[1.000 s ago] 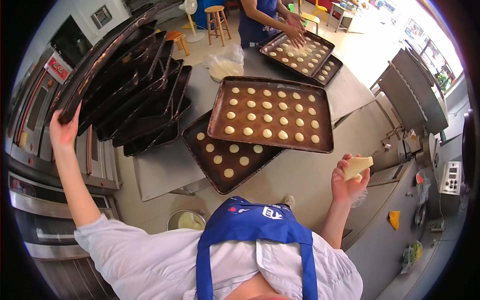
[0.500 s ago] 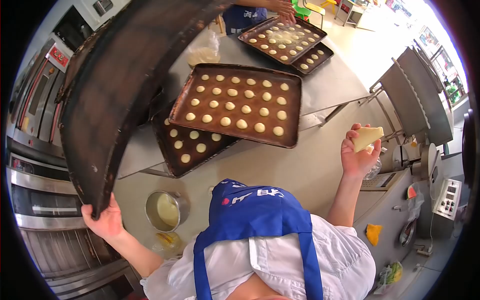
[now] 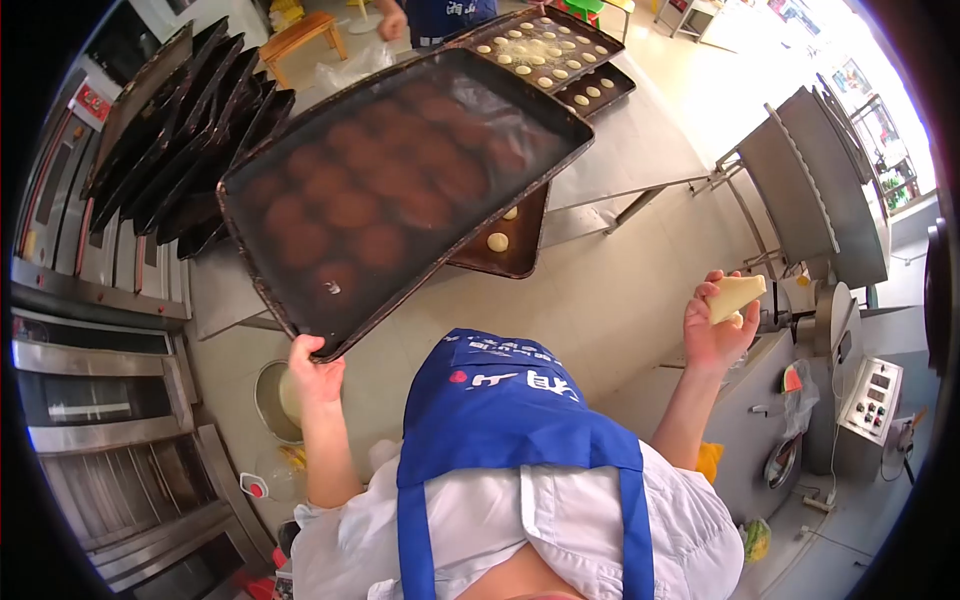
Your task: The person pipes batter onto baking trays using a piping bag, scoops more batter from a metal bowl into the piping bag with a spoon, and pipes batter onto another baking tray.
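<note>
My left hand grips the near corner of a dark, empty baking tray, its surface marked with round brownish patches. That tray is tilted over the table and hides most of the trays below it. A lower tray shows pale round dough pieces at its visible corner. Off to the right, my right hand is closed around a pale yellow wedge-shaped piece, raised away from the trays. What the wedge is made of, I cannot tell.
Dark trays lean in a stack at the left, beside ovens. Two trays of dough rounds lie at the table's far end, near a person in a blue apron. A metal pot stands on the floor.
The empty tray has come off the leaning stack and swung right over the dough-filled trays, with my left hand on its corner. My right hand still holds the wedge.
</note>
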`<control>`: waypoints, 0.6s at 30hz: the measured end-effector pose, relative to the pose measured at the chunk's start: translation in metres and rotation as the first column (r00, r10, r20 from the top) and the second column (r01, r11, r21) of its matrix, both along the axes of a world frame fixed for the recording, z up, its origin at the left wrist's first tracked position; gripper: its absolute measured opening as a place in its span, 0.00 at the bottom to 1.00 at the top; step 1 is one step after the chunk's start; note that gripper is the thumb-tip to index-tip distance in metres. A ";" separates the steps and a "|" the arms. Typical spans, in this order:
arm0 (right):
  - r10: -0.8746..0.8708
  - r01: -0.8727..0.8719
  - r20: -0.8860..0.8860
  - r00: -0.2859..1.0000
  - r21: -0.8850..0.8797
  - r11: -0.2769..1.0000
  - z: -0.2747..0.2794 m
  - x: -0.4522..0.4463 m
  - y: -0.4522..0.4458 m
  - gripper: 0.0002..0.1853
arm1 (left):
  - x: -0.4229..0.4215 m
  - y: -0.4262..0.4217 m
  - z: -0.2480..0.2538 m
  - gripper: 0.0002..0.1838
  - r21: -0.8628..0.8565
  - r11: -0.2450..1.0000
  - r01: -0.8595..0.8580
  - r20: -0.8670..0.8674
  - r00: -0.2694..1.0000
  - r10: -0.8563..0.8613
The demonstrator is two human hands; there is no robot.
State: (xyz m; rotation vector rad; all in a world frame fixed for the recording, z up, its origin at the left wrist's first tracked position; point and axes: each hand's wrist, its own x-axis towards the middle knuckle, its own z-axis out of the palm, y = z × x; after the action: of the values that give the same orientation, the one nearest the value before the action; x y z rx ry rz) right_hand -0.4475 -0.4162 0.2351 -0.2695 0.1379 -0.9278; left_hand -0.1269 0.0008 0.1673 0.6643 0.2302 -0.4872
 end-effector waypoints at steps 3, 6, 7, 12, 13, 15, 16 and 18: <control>-0.026 0.025 -0.028 0.999 -0.024 0.999 0.003 -0.010 0.002 0.24 | 0.014 -0.006 -0.054 0.27 0.022 0.998 0.058 -0.013 0.998 -0.058; -0.058 0.058 -0.057 0.997 -0.010 0.998 0.007 -0.013 0.005 0.24 | 0.021 -0.006 -0.085 0.25 0.019 0.990 0.138 -0.040 0.990 -0.137; -0.081 0.081 -0.072 0.994 0.003 0.997 0.008 -0.011 0.005 0.25 | 0.023 -0.007 -0.094 0.25 0.008 0.984 0.176 -0.062 0.983 -0.175; -0.041 0.039 -0.111 0.993 -0.024 0.999 0.009 0.017 0.002 0.24 | 0.031 -0.008 -0.138 0.22 -0.008 0.950 0.313 -0.179 0.934 -0.309; -0.030 0.029 -0.125 0.992 -0.008 1.000 0.008 0.026 0.002 0.24 | 0.032 -0.010 -0.143 0.21 -0.034 0.946 0.323 -0.192 0.926 -0.324; 0.000 0.000 -0.159 0.987 0.001 1.000 0.002 0.050 0.001 0.24 | 0.033 -0.018 -0.132 0.21 0.015 0.928 0.373 -0.201 0.910 -0.362; 0.011 -0.011 -0.165 0.986 0.001 1.000 0.000 0.063 0.000 0.24 | 0.033 -0.023 -0.125 0.21 0.071 0.898 0.434 -0.210 0.887 -0.412; 0.040 -0.053 -0.357 0.933 -0.026 0.998 -0.005 0.091 0.000 0.23 | 0.045 -0.017 -0.152 0.21 0.193 0.857 0.478 -0.198 0.875 -0.443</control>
State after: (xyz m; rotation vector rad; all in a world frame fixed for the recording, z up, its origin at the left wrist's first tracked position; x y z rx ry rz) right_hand -0.3567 -0.4161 0.2303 -0.4716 0.4491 -0.8277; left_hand -0.0818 -0.0162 0.0157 0.9256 0.2711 -0.9871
